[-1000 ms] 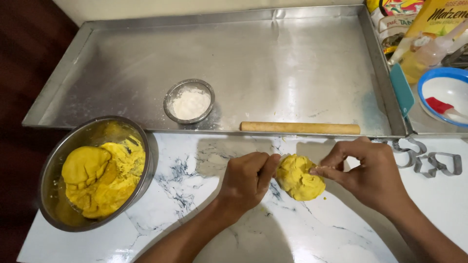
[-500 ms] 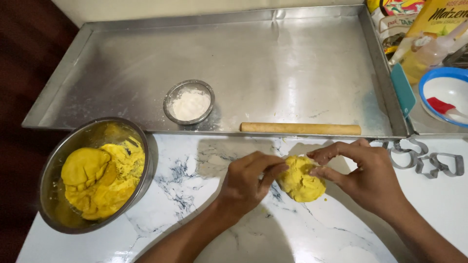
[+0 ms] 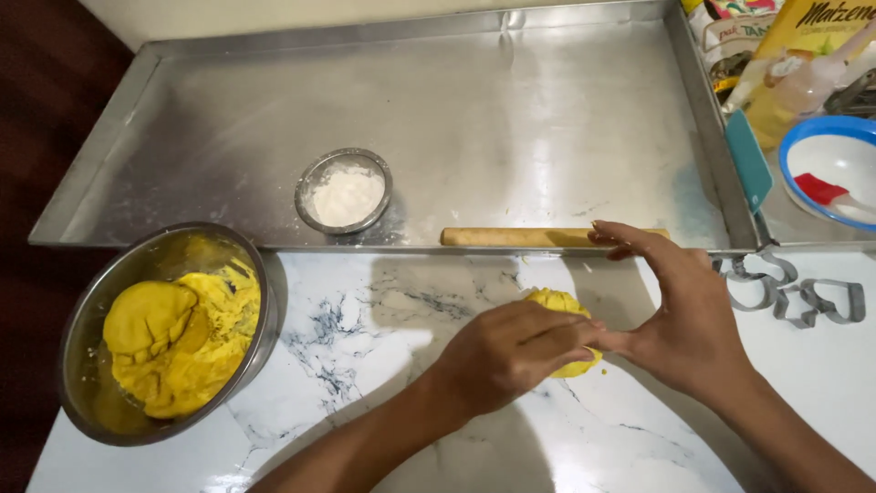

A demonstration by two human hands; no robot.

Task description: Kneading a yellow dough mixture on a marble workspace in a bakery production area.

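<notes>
A lump of yellow dough (image 3: 552,302) lies on the white marbled counter (image 3: 365,365). My left hand (image 3: 511,351) covers its near side, fingers curled over it. My right hand (image 3: 680,315) presses against the lump's right side with the fingers stretched out flat. The two hands meet at the dough, which is mostly hidden under them. A wooden rolling pin (image 3: 520,237) lies just beyond, along the front inside edge of the big metal tray (image 3: 182,155).
A steel bowl (image 3: 82,356) with more yellow dough (image 3: 173,338) stands at the left. A small tin of flour (image 3: 345,192) sits in the tray. Metal cookie cutters (image 3: 803,297) lie at the right, with a blue-rimmed bowl (image 3: 826,164), a bottle and packets behind.
My hands have closed in over the dough lump. The right hand's fingers have straightened out, and the left hand now covers most of the lump.
</notes>
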